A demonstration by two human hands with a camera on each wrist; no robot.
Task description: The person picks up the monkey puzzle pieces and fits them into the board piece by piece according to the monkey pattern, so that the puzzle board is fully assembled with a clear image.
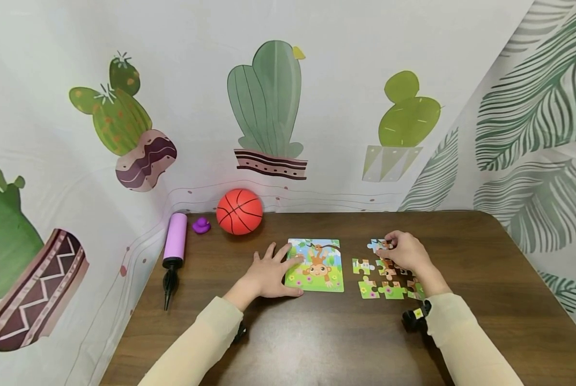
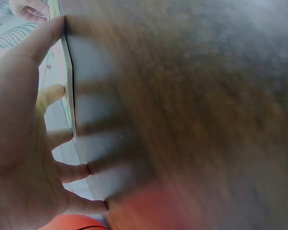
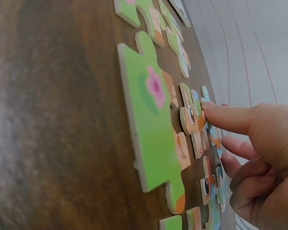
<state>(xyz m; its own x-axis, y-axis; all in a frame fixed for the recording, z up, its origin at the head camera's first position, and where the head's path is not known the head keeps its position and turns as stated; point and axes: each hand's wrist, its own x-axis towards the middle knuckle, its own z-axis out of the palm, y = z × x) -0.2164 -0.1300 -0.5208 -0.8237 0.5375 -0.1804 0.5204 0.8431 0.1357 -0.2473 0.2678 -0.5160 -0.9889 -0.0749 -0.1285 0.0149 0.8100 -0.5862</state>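
A square monkey picture board [image 1: 317, 271] lies on the table. My left hand [image 1: 270, 272] spreads over its left side, thumb and some fingertips on the board and the others on the wood. In the left wrist view, that hand [image 2: 24, 129] has its fingers spread apart. To the right of the board, jigsaw pieces lie in loose rows, among them a green one with a pink flower [image 3: 153, 110]. My right hand [image 1: 406, 252] is at the back row, thumb and forefinger pinching a blue-and-brown puzzle piece [image 1: 376, 245]. Part of the pieces is hidden under this hand.
A red basketball [image 1: 240, 211] sits at the table's back edge, beside a purple rubber duck [image 1: 201, 225]. Farther left lies a pink-and-black hand pump [image 1: 175, 238]. Behind the brown table [image 1: 307, 343] hangs a cactus-printed cloth [image 1: 336, 107].
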